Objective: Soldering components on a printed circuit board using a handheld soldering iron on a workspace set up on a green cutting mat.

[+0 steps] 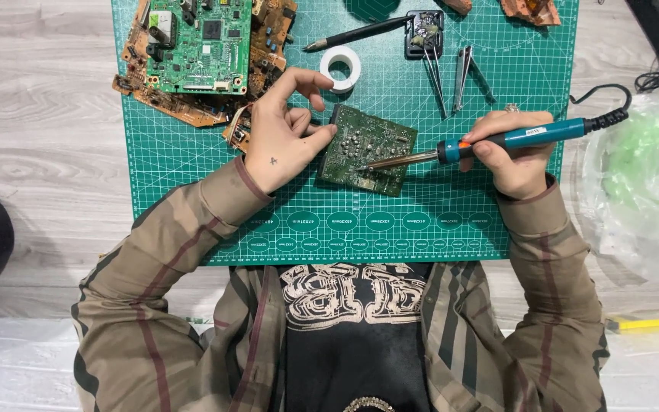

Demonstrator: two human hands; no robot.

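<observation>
Nearest the cam: person's chest in a black printed top under an open striped brown shirt (497,320), both sleeves running up onto a green cutting mat (421,229) w/ grid lines, laid on a pale wood-look floor. Left hand (284,133) rests on the mat, fingers curled, fingertips pressed to the left edge of a small green circuit board (364,149) – steadying it, not wrapped round it. Board lies flat, a bit tilted, about mid-mat. Right hand (512,156) is closed in a pen-type grip round a teal-handled soldering iron (497,141); iron lies nearly horizontal, metal tip pointing left and touching the board's surface near its lower right part. Iron's black cord (612,107) leaves the handle end to the right, off the mat. Above the board: white roll of tape (341,67) just beside the left thumb, a black pen-like tool (356,34), a small black holder (425,32), tweezers (432,72) and another metal tool (465,72), all apart from the hands. Top left of mat: stack of circuit boards (200,53), green one on top of brown ones. Right of mat, on the floor: clear plastic bag (642,183) w/ green stuff inside; a yellow strip-like object (650,323) below it.
</observation>
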